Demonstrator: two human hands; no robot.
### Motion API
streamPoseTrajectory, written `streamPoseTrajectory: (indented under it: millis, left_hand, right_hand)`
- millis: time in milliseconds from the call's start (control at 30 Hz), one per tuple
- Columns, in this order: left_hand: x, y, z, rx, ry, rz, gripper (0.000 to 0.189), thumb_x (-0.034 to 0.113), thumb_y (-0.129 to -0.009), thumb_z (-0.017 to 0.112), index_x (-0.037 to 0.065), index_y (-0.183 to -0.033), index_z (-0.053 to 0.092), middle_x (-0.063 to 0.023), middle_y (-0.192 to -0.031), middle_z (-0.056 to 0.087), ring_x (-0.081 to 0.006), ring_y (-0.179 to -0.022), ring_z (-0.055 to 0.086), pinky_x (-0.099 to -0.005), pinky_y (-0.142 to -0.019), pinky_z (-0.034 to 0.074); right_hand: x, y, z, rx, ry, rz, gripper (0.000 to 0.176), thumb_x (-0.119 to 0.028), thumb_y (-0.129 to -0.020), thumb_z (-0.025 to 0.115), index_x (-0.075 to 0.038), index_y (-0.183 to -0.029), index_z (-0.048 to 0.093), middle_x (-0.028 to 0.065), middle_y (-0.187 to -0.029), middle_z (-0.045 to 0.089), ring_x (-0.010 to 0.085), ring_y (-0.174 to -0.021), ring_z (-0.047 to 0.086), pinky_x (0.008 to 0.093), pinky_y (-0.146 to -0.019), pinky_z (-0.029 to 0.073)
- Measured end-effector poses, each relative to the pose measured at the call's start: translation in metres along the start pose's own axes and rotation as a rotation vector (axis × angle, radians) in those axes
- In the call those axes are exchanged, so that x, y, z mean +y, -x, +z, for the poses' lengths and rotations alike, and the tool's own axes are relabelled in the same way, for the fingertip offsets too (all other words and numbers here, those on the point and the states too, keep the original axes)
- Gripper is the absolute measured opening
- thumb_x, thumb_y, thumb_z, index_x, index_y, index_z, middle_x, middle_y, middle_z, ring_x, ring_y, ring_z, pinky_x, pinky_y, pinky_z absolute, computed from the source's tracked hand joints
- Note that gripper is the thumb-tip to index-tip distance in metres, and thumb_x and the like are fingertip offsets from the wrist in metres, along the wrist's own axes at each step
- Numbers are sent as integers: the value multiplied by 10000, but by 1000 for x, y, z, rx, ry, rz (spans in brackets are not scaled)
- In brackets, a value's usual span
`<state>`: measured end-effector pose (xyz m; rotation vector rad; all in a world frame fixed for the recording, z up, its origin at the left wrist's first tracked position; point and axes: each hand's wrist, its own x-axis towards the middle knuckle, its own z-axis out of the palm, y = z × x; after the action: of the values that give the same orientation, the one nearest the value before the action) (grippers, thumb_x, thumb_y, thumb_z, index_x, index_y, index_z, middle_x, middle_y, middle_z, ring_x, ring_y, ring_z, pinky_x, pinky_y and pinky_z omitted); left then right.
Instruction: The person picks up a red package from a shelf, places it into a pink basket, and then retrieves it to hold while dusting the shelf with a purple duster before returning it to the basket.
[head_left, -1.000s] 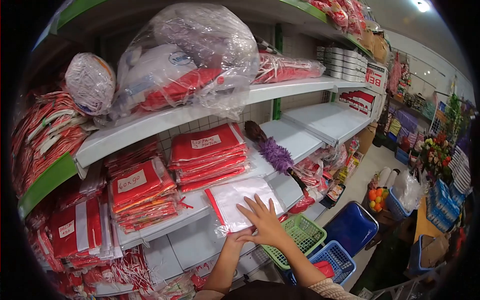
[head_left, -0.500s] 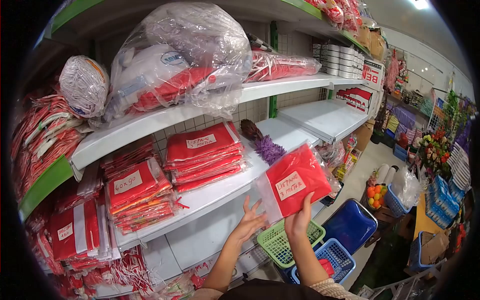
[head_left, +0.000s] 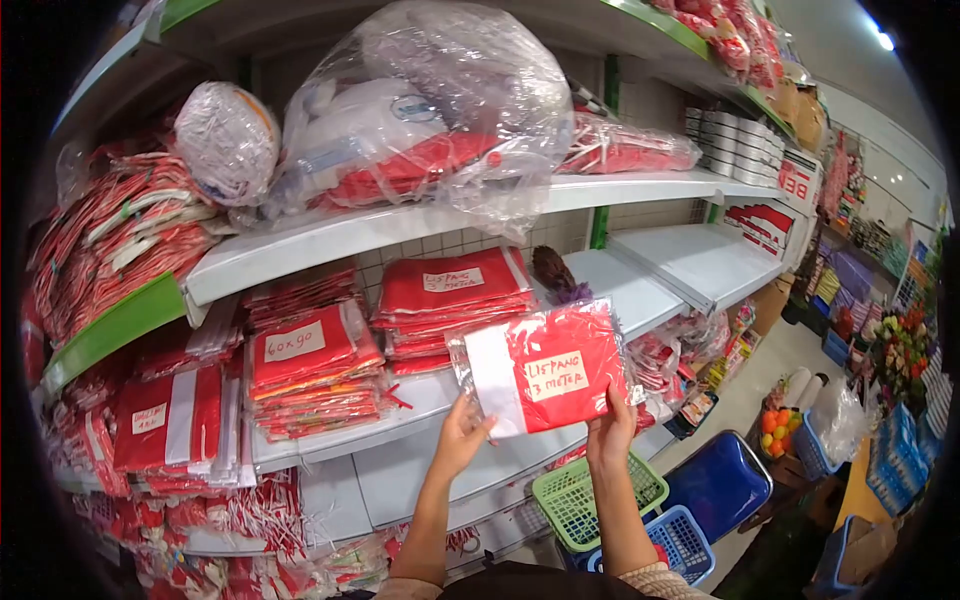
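Packet [head_left: 545, 335] of red and white cloth is hovering above the shelf's [head_left: 425, 392] front edge, left hand [head_left: 462, 437] and right hand [head_left: 612, 430] gripping its near corners, apparently so its label [head_left: 558, 376] is facing the person; a similarly labelled stack [head_left: 450, 305] is resting behind.

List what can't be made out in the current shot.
All head view:
- Left hand and right hand: some fingers hidden behind the packet.
- Purple duster: mostly behind the packet.
- Blue basket: partly behind the right forearm.
- Lower-left label: too small.
- Top-right bags: cut off by top edge.
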<state>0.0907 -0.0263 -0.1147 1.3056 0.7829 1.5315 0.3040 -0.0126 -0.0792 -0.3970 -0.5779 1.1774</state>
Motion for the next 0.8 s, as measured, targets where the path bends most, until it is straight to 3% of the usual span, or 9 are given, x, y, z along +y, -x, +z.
streamPoseTrajectory:
  millis: [133,300,367,467,567,633,667,733,800]
  left_hand:
    - [44,-18,-28,158,-179,167,617,13,-846,596,13,-1372,275,-146,-1136,541,-134,-784,585,-239,-505,513]
    - [113,-59,-38,295,-340,309,583,12,-821,615,88,-1336,352,-139,-1081,551,-120,-696,584,-226,-455,491]
    - [125,-82,-46,348,-364,304,532,16,-820,612,120,-1300,407,-130,-1011,574,-114,-685,590,-228,-443,481]
    - [144,-109,-51,499,-771,108,306,69,-842,589,107,-1144,559,-131,-919,603,-169,-712,610,-306,-502,496]
    - [102,-151,-98,498,-1290,462,158,157,-858,565,91,-968,656,-139,-862,618,-241,-711,613,-380,-598,493]
    - [104,-148,-86,537,-1365,240,198,236,-857,562,116,-957,684,-111,-947,629,-276,-829,607,-434,-726,470]
    - [106,-147,-80,556,-1401,129,221,275,-856,561,129,-951,697,-98,-989,635,-294,-889,604,-462,-790,459]
    - [111,-136,-66,519,-1550,137,322,361,-832,580,114,-1013,680,-126,-1124,575,-325,-1087,487,-498,-896,386]
    - [103,-123,-63,478,-1657,219,457,431,-791,611,93,-1098,633,-153,-1244,490,-360,-1228,361,-543,-970,313]
  right_hand:
    - [3,-19,34,-110,196,-108,616,-5,-864,560,-52,-1396,252,178,-1146,569,208,-998,594,322,-840,500]
    - [28,-86,78,-298,386,-173,400,2,-834,590,-19,-1221,490,99,-1000,613,130,-879,584,252,-759,475]
    - [42,-119,96,-350,467,-255,288,-12,-814,613,3,-1098,564,103,-963,635,143,-863,601,267,-752,478]
    - [67,-164,118,-378,739,-405,212,-80,-790,648,21,-975,623,137,-904,656,203,-824,632,310,-735,491]
    - [68,-165,130,-362,1236,-464,257,-196,-772,667,1,-937,645,183,-843,659,282,-776,647,376,-713,501]
    - [71,-163,137,-351,1517,-468,301,-327,-768,657,-81,-942,672,198,-907,636,346,-816,614,440,-669,502]
    - [73,-160,139,-334,1573,-591,309,-339,-768,657,-84,-941,674,199,-946,618,351,-855,594,447,-683,494]
    - [75,-147,138,-295,1674,-838,324,-363,-768,657,-89,-939,678,200,-1024,583,361,-933,554,461,-713,480]
    - [72,-141,130,-368,1659,-807,473,-422,-733,681,-73,-1048,631,210,-1106,520,380,-984,503,471,-755,456]
